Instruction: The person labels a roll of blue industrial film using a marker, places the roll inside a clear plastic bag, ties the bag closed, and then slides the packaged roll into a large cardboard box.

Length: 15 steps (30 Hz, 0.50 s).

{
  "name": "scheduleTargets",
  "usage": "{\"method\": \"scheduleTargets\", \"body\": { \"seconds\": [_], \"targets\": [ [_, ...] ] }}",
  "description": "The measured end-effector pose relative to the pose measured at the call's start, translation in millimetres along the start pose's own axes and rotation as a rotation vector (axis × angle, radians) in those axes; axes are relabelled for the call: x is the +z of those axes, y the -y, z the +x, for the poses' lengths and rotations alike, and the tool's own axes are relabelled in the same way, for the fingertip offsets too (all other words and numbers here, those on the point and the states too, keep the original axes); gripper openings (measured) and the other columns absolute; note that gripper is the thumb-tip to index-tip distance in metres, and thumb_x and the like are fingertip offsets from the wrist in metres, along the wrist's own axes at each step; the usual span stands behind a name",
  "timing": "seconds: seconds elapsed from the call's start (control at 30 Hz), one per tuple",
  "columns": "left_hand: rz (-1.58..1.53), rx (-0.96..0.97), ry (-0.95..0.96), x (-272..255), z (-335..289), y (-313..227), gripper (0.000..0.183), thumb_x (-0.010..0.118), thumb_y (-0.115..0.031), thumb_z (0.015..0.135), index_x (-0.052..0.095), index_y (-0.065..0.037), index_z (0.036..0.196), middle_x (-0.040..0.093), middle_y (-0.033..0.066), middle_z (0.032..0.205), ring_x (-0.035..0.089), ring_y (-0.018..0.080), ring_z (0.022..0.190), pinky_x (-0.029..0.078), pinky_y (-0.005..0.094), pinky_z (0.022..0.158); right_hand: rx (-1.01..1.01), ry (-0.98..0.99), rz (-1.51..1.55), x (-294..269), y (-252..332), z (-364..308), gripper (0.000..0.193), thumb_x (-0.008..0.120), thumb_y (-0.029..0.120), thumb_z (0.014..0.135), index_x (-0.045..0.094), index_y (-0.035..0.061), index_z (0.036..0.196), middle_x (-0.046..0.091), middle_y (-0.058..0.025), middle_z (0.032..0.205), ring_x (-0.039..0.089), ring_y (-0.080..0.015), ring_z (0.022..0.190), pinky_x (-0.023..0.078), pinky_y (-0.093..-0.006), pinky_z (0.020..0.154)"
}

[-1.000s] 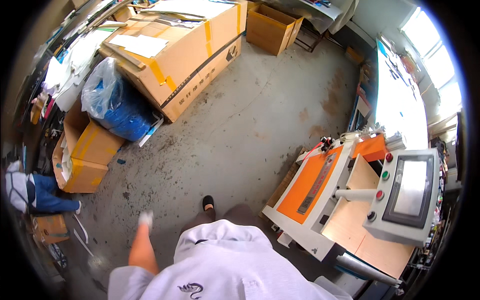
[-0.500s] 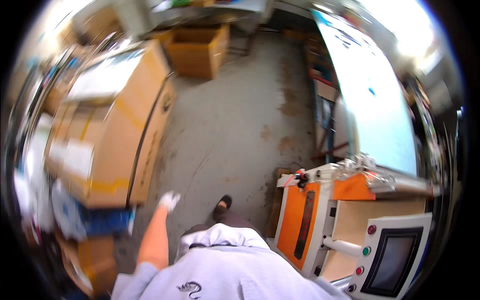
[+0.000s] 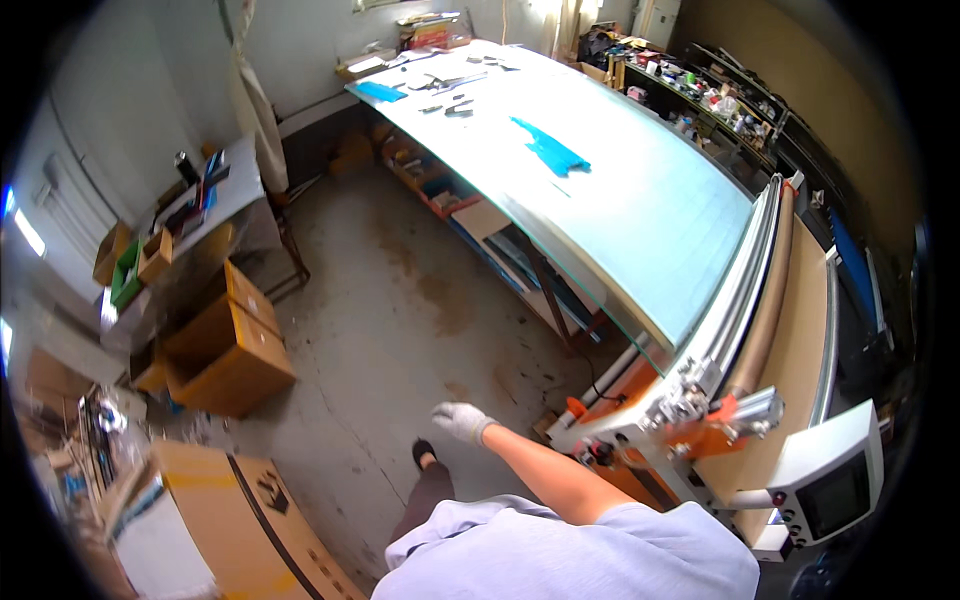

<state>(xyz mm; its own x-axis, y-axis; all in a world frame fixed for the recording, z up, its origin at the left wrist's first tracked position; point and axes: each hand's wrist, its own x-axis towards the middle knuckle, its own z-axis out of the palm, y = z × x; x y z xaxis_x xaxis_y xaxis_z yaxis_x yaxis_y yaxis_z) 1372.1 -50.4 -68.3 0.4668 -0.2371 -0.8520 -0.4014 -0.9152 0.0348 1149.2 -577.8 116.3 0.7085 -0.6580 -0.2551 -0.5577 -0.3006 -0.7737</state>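
My right hand (image 3: pixel 463 422), in a whitish work glove, is held out in front of my body over the grey floor. It holds nothing I can see, and its fingers are loosely apart. The nearest things to it are my dark shoe (image 3: pixel 424 455) below on the left and the orange-and-white machine (image 3: pixel 640 440) on the right. My left hand is out of view. To the right, a long glass-topped table (image 3: pixel 640 200) runs up to the machine's rollers (image 3: pixel 765 290), with a blue piece of film (image 3: pixel 550 148) on its top.
A control panel (image 3: pixel 835 490) juts out at the lower right. On the left stand an open cardboard box (image 3: pixel 235 350), a large carton (image 3: pixel 230 520) and a side table (image 3: pixel 235 185). Shelves with goods (image 3: pixel 690 90) line the far right. Grey floor (image 3: pixel 350 330) runs between them.
My view has turned right and I have stepped along the floor. The left hand has gone out of view, and the right arm has come into it. More of the glass-topped table shows.
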Motion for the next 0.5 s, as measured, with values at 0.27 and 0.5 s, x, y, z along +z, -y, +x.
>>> {"method": "scheduleTargets", "body": {
  "seconds": [0.27,0.5],
  "targets": [
    [0.061,0.231,-0.278,-326,185,-234,0.057,0.042,-0.043,0.093,0.056,0.004,0.122,0.051,0.0288,0.129,0.048,0.0404,0.121,0.036,0.0428,0.104,0.207,-0.196,0.113,-131,35,130,0.036,0.053,0.035,0.09,0.065,0.0072,0.111,0.066,-0.0158,0.109,0.061,-0.0321,0.105,0.047,-0.0381,0.092],
    [-0.477,0.792,-0.337,-561,227,-590,0.039,0.056,-0.03,0.092,0.062,0.002,0.114,0.066,0.0165,0.109,0.061,0.0272,0.1,0.046,0.0354,0.091,0.361,-0.468,0.058,-218,-63,224,0.033,0.055,0.035,0.09,0.067,0.0073,0.105,0.066,-0.0158,0.107,0.062,-0.0336,0.1,0.049,-0.0396,0.087]
  ]
}}
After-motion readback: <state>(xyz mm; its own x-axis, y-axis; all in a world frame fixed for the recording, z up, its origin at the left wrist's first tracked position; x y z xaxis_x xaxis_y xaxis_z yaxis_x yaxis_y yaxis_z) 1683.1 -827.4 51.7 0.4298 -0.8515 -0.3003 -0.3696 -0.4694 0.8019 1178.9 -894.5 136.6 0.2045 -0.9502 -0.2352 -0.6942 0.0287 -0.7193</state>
